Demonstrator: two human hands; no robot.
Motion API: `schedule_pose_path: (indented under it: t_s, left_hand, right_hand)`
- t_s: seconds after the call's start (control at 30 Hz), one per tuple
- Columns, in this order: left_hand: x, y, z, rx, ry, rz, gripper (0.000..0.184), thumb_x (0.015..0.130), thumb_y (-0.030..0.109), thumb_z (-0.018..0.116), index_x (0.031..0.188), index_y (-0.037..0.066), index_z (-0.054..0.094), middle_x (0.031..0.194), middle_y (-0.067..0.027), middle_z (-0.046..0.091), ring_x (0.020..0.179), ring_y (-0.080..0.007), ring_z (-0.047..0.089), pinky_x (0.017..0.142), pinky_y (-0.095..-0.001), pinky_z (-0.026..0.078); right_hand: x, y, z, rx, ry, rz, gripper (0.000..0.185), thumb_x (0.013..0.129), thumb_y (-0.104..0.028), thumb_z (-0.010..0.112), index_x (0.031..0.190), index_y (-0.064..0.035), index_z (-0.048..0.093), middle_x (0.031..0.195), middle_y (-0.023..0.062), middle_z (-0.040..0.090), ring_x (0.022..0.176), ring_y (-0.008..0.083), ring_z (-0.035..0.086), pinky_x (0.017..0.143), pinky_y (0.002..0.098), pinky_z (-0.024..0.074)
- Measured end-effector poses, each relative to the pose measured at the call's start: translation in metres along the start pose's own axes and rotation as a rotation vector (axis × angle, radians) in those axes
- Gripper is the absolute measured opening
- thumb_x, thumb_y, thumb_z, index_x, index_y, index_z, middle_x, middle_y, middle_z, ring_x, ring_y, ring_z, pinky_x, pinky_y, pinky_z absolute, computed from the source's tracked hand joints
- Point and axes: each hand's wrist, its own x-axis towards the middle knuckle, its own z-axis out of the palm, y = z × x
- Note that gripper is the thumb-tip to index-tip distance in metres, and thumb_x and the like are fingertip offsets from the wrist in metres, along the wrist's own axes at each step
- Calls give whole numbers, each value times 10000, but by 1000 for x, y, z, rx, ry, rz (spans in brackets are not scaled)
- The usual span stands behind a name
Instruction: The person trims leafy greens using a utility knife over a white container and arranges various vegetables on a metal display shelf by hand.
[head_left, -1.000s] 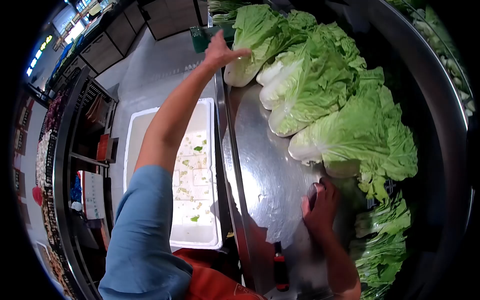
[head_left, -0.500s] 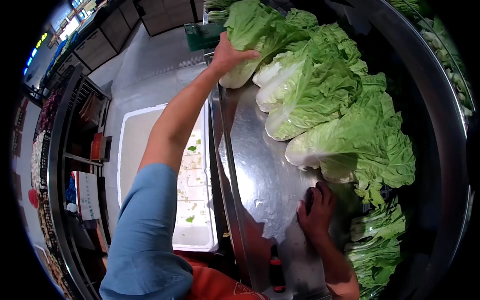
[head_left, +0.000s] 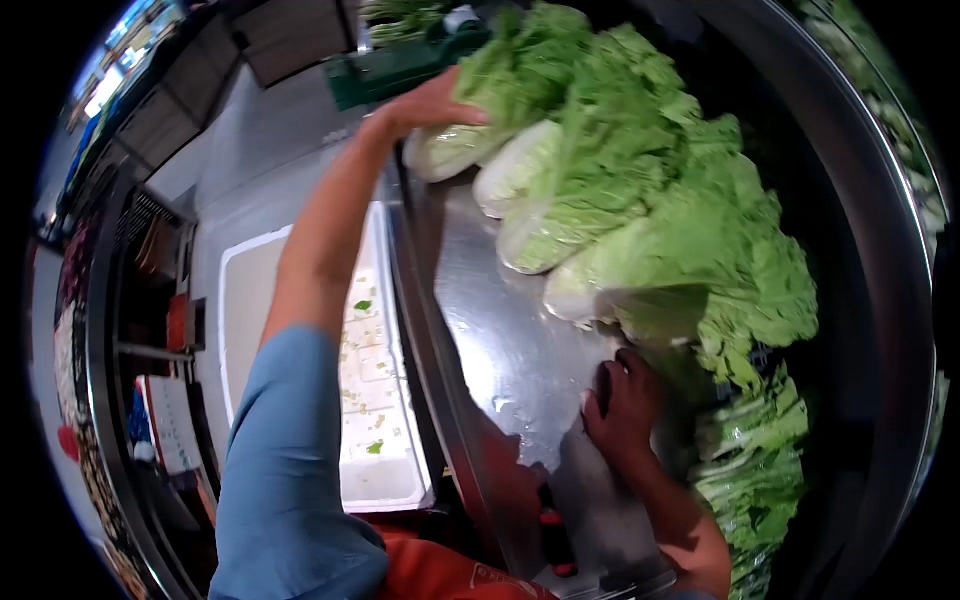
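Note:
My left hand (head_left: 440,105) is at the far end of the steel counter (head_left: 480,300), around the leftmost napa cabbage (head_left: 450,150). Its thumb lies over the cabbage, and the leaves hide most of the other fingers. More napa cabbages (head_left: 600,190) lie side by side against this one, white bases toward the counter's front edge. Lower down, my right hand (head_left: 625,405) rests on the bare steel in shadow, fingers apart and holding nothing visible. The nearest cabbage (head_left: 690,270) lies just above it.
A white foam box (head_left: 400,440) with leaf scraps stands left of the counter. Beyond the far end is a green crate (head_left: 370,78). Leafy greens (head_left: 755,470) lie at right, inside a curved metal rim (head_left: 900,180). A dark tool with red parts (head_left: 557,530) is near the front edge.
The leftmost cabbage, in my left hand, has tilted down to lie against the others. My view has shifted slightly. My right hand stays on the steel.

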Motion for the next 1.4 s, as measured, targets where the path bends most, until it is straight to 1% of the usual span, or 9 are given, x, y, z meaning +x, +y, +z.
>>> schedule_pose_path:
  t_s: [0.17, 0.43, 0.5, 0.63, 0.77, 0.83, 1.2, 1.33, 1.4]
  left_hand:
    - [-3, -8, -10, 32, -145, -82, 1169, 741, 427, 848, 1583, 15, 151, 1560, -214, 337, 1438, -302, 351, 1180, -426, 289]
    - [-33, -13, 35, -135, 204, 17, 928, 898, 457, 698, 1568, 22, 226, 1556, -210, 348, 1434, -325, 346, 1161, -398, 292]
    - [-15, -39, 56, 525, 326, 537, 807, 946, 371, 658, 1542, -2, 263, 1471, -210, 445, 1345, -301, 439, 1115, -373, 341]
    - [-10, -42, 51, 127, 227, 363, 689, 990, 292, 617, 1523, -13, 305, 1459, -187, 467, 1289, -267, 495, 1115, -363, 344]
    - [-44, -11, 42, 120, 486, 94, 748, 989, 359, 629, 1537, -18, 285, 1548, -201, 356, 1387, -278, 412, 1140, -357, 327]
    - [-72, -23, 32, 104, 575, 220, 710, 986, 359, 637, 1518, -3, 337, 1545, -200, 372, 1396, -274, 408, 1141, -365, 328]
    - [-396, 37, 59, 117, 298, -186, 376, 964, 241, 656, 1235, -14, 604, 1190, -141, 664, 1126, -226, 601, 1014, -372, 435]
    - [-487, 30, 53, 107, 283, -349, 333, 945, 254, 703, 1129, -14, 628, 1049, -98, 697, 991, -168, 622, 915, -320, 467]
    - [-522, 15, 51, -109, 377, -444, 293, 938, 274, 721, 1066, 24, 636, 1003, -70, 697, 938, -121, 621, 834, -279, 477]
  right_hand:
    - [-1, 3, -2, -40, 55, -33, 509, 772, -248, 736, 1196, -25, 564, 1320, 203, 491, 1180, 413, 475, 1023, 532, 368]
    - [-1, 5, -5, 9, 84, -40, 456, 764, -233, 736, 1134, -24, 570, 1283, 187, 498, 1193, 387, 477, 1000, 501, 395]
    - [-1, 4, -5, -2, 85, -35, 468, 763, -241, 736, 1145, -29, 569, 1289, 181, 497, 1206, 385, 469, 1020, 502, 389]
    - [-5, 5, -3, -33, 132, -49, 478, 757, -249, 740, 1149, -35, 569, 1296, 180, 498, 1209, 378, 471, 1036, 512, 382]
    - [-10, 9, 3, -29, 188, -80, 494, 758, -258, 758, 1171, -70, 562, 1303, 155, 496, 1205, 372, 470, 1047, 506, 381]
    - [-14, 13, 10, -24, 275, -132, 497, 758, -255, 757, 1177, -70, 564, 1305, 152, 500, 1205, 366, 472, 1051, 505, 381]
    - [-20, 5, 6, -102, 160, -42, 416, 842, -314, 677, 1166, -66, 597, 1343, 137, 499, 1279, 318, 436, 1093, 458, 345]
    - [-12, 16, 15, 441, 538, 320, 200, 910, -175, 631, 1076, -66, 611, 1038, 114, 643, 917, 239, 617, 814, 360, 511]
    - [1, 41, 1, 679, 456, 958, 176, 936, -150, 602, 1083, -55, 613, 986, 87, 652, 833, 219, 632, 703, 323, 528]
